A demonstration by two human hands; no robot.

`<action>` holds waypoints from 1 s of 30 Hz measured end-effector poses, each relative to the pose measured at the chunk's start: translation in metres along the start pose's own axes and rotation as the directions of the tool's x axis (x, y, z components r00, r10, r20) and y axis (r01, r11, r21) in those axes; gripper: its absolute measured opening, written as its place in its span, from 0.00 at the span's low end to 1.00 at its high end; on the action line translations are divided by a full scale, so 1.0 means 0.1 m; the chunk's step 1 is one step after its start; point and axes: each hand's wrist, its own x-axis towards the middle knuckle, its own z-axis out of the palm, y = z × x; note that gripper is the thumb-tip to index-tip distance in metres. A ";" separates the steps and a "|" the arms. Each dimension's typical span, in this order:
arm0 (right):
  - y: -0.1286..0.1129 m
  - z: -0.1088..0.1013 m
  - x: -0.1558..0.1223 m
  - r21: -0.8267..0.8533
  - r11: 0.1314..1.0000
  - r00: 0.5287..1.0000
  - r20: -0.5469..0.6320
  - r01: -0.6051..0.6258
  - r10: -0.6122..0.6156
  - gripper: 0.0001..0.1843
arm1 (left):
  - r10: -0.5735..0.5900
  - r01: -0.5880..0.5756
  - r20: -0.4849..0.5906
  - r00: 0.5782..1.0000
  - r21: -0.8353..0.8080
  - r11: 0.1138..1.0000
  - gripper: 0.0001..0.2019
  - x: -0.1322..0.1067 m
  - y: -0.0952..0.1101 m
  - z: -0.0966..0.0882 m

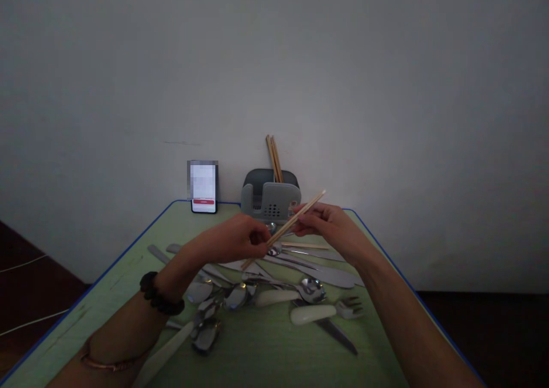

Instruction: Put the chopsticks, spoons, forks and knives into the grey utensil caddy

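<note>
A pair of light wooden chopsticks (283, 230) is held slantwise over the table, the upper ends pointing right. My right hand (323, 225) pinches them near the upper part. Lower down, the fingers of my left hand (242, 239) close around the same chopsticks. Just behind my hands stands a grey cutlery holder (281, 198), with several chopsticks (274, 158) upright in its back right part. Spoons (311, 290), knives (334, 276) and a white-handled fork (315, 314) lie in a loose pile beneath and in front of my hands.
A phone (203, 188) with a lit screen leans on the wall at the back left of the green table (266, 354). The wall (364, 91) rises right behind the table's far edge. More spoons (206, 334) lie at the front left by my left forearm.
</note>
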 end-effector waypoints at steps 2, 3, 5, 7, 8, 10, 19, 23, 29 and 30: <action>0.00 0.01 0.00 -0.002 1.000 1.000 -0.012 0.005 -0.005 0.11 | -0.004 0.004 -0.001 1.000 -0.012 1.000 0.09 0.00 0.01 0.00; 0.00 0.01 0.01 -0.001 1.000 1.000 -0.020 0.006 -0.007 0.11 | -0.004 0.004 -0.001 1.000 -0.016 1.000 0.09 0.00 0.02 0.00; 0.00 0.02 0.01 0.002 1.000 0.999 -0.041 0.004 -0.004 0.11 | -0.002 0.002 -0.001 1.000 -0.019 1.000 0.09 -0.01 0.02 0.00; 0.00 0.02 0.01 0.005 1.000 0.998 -0.063 -0.001 0.001 0.10 | 0.003 -0.003 -0.006 1.000 -0.007 1.000 0.09 -0.01 0.01 0.00; -0.01 0.03 0.01 0.006 1.000 0.997 -0.072 -0.001 0.002 0.09 | 0.006 -0.006 -0.010 1.000 0.004 1.000 0.10 0.00 0.00 0.00; -0.01 0.04 0.01 0.002 1.000 0.996 -0.084 0.007 -0.006 0.08 | 0.012 -0.012 -0.016 1.000 0.029 0.999 0.11 0.00 -0.01 0.00; -0.04 0.12 0.00 -0.110 0.988 0.983 -0.137 0.108 -0.123 0.05 | -0.009 0.011 -0.065 0.998 0.039 0.999 0.09 -0.05 0.06 -0.01; -0.13 0.14 0.01 -0.094 0.990 0.987 -0.106 0.109 -0.119 0.08 | -0.036 0.037 -0.069 0.997 0.016 0.999 0.08 -0.09 0.09 -0.08; -0.34 0.19 0.23 -0.079 0.985 0.981 -0.100 0.156 -0.164 0.09 | -0.120 0.120 -0.110 0.987 0.000 0.993 0.08 -0.09 0.03 -0.23; -0.36 0.20 0.26 -0.085 0.982 0.976 -0.124 0.167 -0.177 0.09 | -0.134 0.134 -0.115 0.984 -0.008 0.991 0.07 -0.08 0.00 -0.24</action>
